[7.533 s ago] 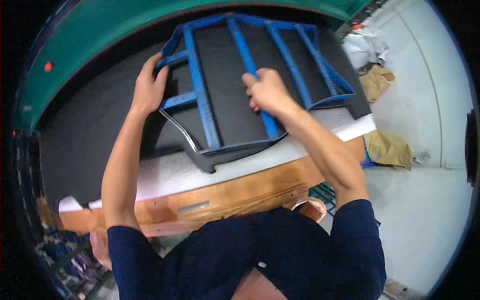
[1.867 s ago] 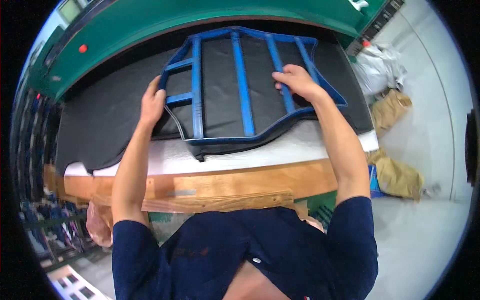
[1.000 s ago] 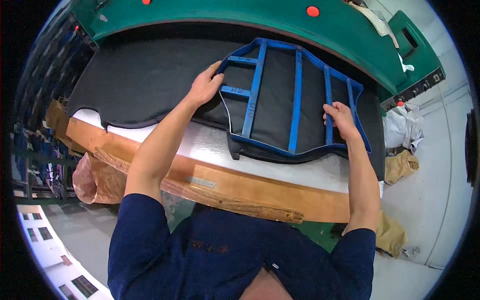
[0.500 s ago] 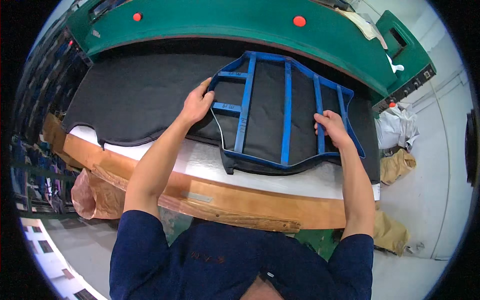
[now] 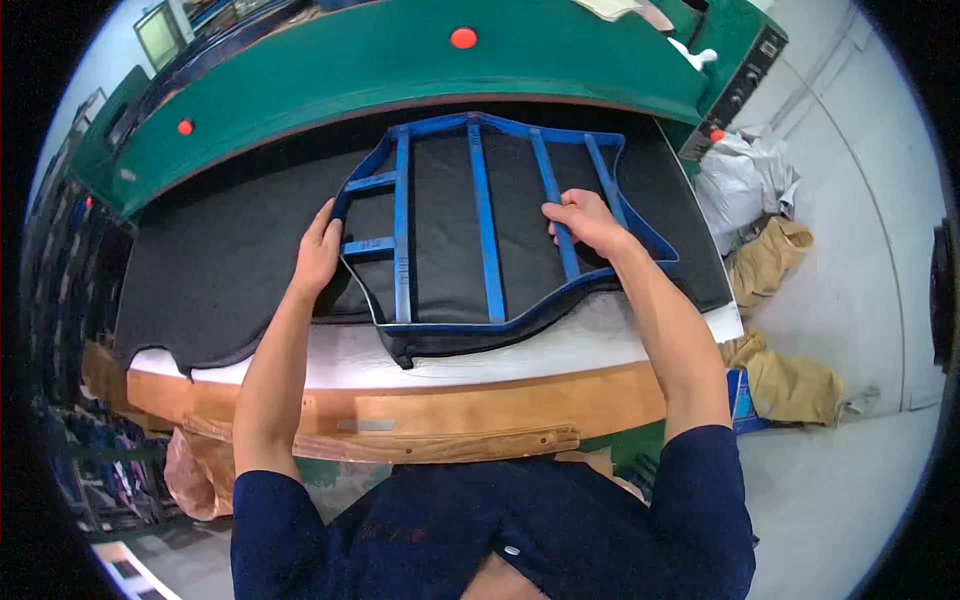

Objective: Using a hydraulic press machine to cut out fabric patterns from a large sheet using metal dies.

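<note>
A blue metal cutting die, a curved open frame with several crossbars, lies on black sheet material. My left hand grips the die's left rim, thumb and fingers closed around its edge. My right hand is closed around a crossbar on the right side, with the thumb over the bar. The die's near edge runs close to the wavy front edge of the black material, which shows slightly beyond it. Under the material is a white board.
Behind the die runs a green machine beam with red buttons. A wooden ledge lines the front. Bags stand on the floor at the right, a brownish bag at the lower left.
The view has swung to the right, so the machine and table appear further left. Both hands keep their hold on the cutting die, which stays in nearly the same place on the material.
</note>
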Demonstrator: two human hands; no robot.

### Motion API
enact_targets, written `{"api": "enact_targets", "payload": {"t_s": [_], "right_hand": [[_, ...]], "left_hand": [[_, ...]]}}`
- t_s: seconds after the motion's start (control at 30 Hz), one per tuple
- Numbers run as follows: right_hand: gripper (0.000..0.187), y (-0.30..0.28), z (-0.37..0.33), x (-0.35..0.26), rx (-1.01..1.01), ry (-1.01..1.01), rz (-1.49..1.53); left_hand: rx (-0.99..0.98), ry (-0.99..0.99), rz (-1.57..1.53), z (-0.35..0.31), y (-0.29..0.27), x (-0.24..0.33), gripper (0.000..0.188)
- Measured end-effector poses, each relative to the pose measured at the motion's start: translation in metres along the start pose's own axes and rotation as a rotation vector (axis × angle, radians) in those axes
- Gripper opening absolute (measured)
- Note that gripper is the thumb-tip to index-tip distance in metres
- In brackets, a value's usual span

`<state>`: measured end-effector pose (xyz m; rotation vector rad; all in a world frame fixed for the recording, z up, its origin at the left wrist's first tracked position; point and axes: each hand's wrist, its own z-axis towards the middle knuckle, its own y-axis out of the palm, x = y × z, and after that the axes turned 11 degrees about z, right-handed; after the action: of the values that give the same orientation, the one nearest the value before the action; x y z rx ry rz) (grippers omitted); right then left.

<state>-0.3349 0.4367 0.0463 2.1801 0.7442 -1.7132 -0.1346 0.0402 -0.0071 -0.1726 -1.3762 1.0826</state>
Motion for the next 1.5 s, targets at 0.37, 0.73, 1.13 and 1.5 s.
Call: {"api": "enact_targets", "payload": {"t_s": [0.37, 0.73, 1.13, 1.5], "right_hand": [[0.025, -0.007, 0.002, 0.004, -0.015, -0.029, -0.03], [0.032, -0.004, 0.001, 0.009, 0.112, -0.175, -0.238], [0.049, -0.002, -0.002, 0.004, 0.077, -0.109, -0.295], [0.035, -0.003, -0.003, 0.005, 0.102, -0.13, -0.287]], "left_hand": [[-0.085, -0.039, 0.053, 0.009, -0.001, 0.01, 0.048], [-0.098, -0.048, 0.023, 0.011, -0.001, -0.003, 0.047], [-0.087, -0.107, 0.015, 0.005, -0.006, 0.005, 0.047], [-0.112, -0.189, 0.006, 0.003, -0.008, 0.017, 0.049]]}}
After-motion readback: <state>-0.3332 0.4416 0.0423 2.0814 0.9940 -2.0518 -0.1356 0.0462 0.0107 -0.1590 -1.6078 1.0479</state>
